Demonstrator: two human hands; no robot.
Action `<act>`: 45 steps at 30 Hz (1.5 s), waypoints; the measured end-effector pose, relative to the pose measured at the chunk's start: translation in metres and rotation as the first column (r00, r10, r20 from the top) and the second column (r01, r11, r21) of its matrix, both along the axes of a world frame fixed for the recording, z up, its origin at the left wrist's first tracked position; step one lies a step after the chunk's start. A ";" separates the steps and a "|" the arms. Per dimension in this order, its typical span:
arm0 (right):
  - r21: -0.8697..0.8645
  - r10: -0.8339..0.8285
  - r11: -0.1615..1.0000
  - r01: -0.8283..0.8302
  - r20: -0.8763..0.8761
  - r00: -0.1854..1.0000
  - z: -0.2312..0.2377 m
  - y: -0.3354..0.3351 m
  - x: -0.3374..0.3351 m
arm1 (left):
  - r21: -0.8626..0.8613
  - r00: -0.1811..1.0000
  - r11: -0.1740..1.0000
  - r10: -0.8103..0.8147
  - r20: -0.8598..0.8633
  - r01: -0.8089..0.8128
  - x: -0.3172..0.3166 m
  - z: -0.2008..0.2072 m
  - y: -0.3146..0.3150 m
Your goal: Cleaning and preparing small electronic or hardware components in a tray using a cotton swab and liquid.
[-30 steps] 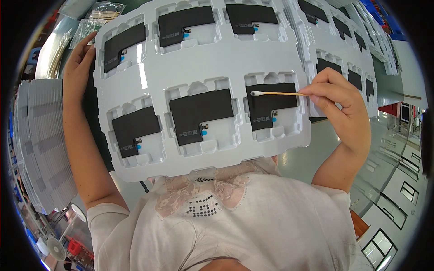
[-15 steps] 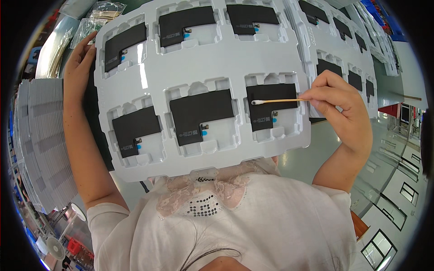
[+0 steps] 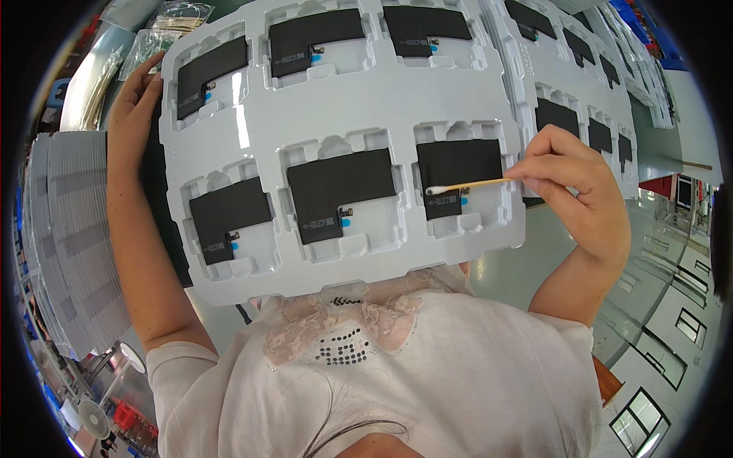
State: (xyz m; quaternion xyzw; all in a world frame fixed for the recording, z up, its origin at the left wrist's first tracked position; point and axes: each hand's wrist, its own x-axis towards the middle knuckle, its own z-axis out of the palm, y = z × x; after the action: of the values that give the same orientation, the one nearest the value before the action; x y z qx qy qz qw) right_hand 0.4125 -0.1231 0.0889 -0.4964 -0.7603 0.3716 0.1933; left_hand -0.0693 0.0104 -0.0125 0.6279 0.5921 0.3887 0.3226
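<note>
White plastic tray [image 3: 328, 105] directly in front of the person, near edge close to the pale shirt [image 3: 427, 366]. Six pockets, two rows of three; each holds a flat black L-shaped piece with a small connector and a blue tab beside its inner corner.

Right hand [image 3: 571, 174]: grip clamped on the bare end of a cotton swab [image 3: 481, 183], thumb against fingers. Swab lies roughly level, pointing left across the right-hand piece [image 3: 458, 159] of the near row. Its white tip, with a dark spot at the end, is over the narrower leg of that piece, near the left edge; contact cannot be confirmed.

Left hand [image 3: 136, 99]: at the far left edge of the tray, beside the far-row left pocket. Fingertips partly hidden; cannot tell whether the grip is apart or together.

Surroundings: second tray [image 3: 563, 73] of similar black pieces just to the right; stack of grey trays [image 3: 80, 244] left of the left forearm; clear plastic bags [image 3: 156, 47] beyond the left hand; white fan [image 3: 93, 419] at lower left
</note>
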 end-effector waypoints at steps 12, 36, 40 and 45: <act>-0.001 0.015 1.000 -0.015 0.036 0.999 0.002 0.001 0.001 | 0.002 1.000 1.000 0.019 -0.023 -0.019 0.001 0.000 -0.001; 0.040 -0.037 0.998 0.037 -0.017 0.999 0.000 -0.002 0.005 | -0.003 1.000 1.000 0.005 -0.005 -0.005 0.002 0.001 -0.001; 0.056 -0.013 0.998 0.012 0.015 1.000 -0.003 -0.003 0.002 | -0.012 1.000 1.000 0.008 -0.019 -0.009 0.000 0.001 0.002; 0.107 -0.063 0.992 0.061 0.019 0.998 -0.002 0.001 -0.002 | 0.007 1.000 1.000 0.011 -0.001 -0.011 0.003 0.005 -0.004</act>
State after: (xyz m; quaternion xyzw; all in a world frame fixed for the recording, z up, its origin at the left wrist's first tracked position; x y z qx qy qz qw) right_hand 0.4100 -0.1223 0.0871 -0.5129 -0.7654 0.3188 0.2223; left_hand -0.0664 0.0069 -0.0076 0.6260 0.5943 0.3921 0.3180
